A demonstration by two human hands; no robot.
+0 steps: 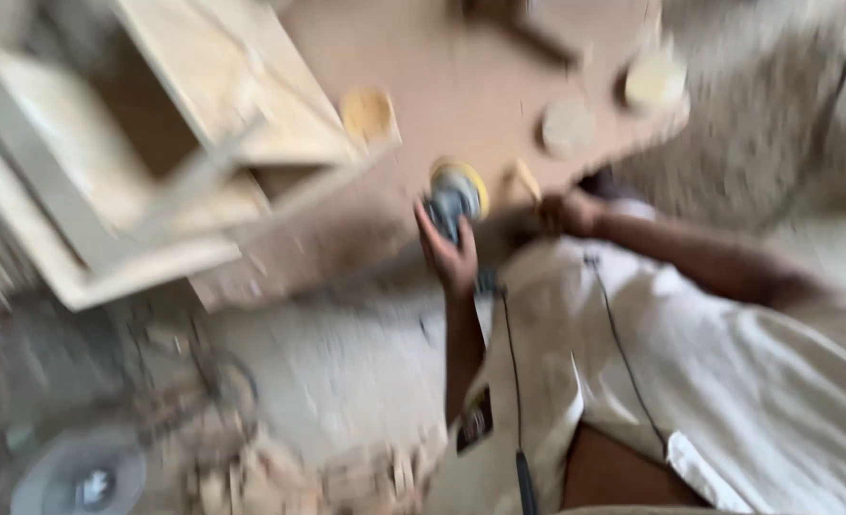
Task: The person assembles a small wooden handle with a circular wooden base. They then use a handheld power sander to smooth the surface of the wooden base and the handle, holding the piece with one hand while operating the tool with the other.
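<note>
Gripping the sander (454,195) at the brown board's (461,86) near edge, the left hand (449,256) is wrapped around its body, while the right hand (568,212) seems closed on a pale stick (527,179), though blur hides the fingers. Risk here: the dangling cord (510,362) could snag and jerk the sander off the edge.

One sander (456,194), three round discs (367,114) (568,125) (653,81), one wooden frame (156,153)
</note>
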